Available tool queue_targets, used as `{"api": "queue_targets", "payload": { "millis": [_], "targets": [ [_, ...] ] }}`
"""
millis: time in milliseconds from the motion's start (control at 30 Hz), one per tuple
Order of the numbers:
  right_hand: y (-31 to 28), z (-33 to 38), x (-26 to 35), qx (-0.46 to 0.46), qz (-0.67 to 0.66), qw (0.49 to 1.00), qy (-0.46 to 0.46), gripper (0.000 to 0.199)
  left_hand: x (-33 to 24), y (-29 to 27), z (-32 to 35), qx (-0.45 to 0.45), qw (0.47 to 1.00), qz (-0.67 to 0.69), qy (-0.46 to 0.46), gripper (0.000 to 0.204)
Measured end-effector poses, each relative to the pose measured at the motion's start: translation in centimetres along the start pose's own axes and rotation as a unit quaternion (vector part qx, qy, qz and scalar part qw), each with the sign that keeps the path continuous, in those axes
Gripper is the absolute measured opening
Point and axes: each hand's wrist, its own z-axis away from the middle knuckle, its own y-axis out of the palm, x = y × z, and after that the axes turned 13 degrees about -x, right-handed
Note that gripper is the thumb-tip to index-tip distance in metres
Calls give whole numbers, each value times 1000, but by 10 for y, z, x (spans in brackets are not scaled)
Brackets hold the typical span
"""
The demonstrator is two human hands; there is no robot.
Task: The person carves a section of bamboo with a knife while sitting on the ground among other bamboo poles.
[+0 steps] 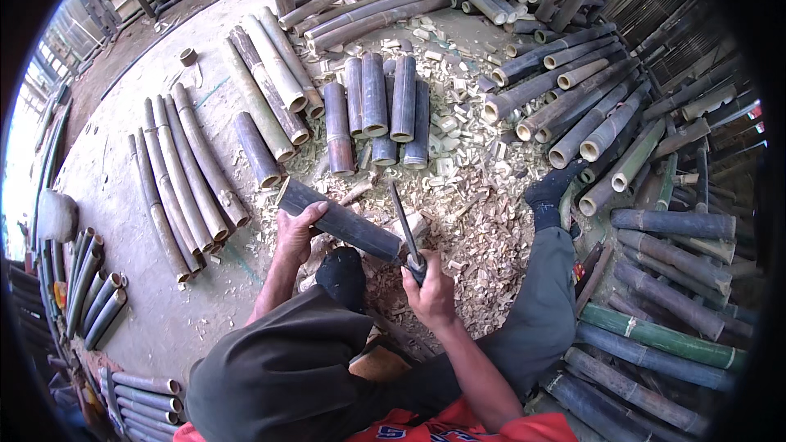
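Observation:
My left hand (296,236) is wrapped round the upper left end of a dark bamboo tube (350,225). The tube slants down to the right, its lower end beside a pale wooden block (413,229). My right hand (431,295) is closed on the dark handle of a long knife (400,211). Its narrow blade points up and away from me, passing close to the tube's lower right end; whether blade and tube touch, I cannot tell.
Bamboo chips (483,237) litter the ground ahead and right. Short dark tubes (375,98) lie just beyond my hands. Long bamboo poles (176,176) lie at left, and stacked bamboo tubes (589,115) line the right. My outstretched leg (540,286) lies right of my right hand.

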Motion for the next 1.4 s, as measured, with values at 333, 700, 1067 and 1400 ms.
{"api": "queue_targets", "payload": {
  "millis": [333,700,1067,1400],
  "targets": [
    [-5,-20,31,39,20,999,6,30,7,-4,-6,-98,993,53,28,39],
    [-9,-25,47,71,80,992,63,29,7,5,-10,-80,995,46,45,32],
    [-5,-18,22,123,117,981,92,35,3,14,-5,-38,996,43,72,33],
    [-7,-17,-25,172,190,953,160,37,9,24,-16,81,993,84,35,39]
  ]
}}
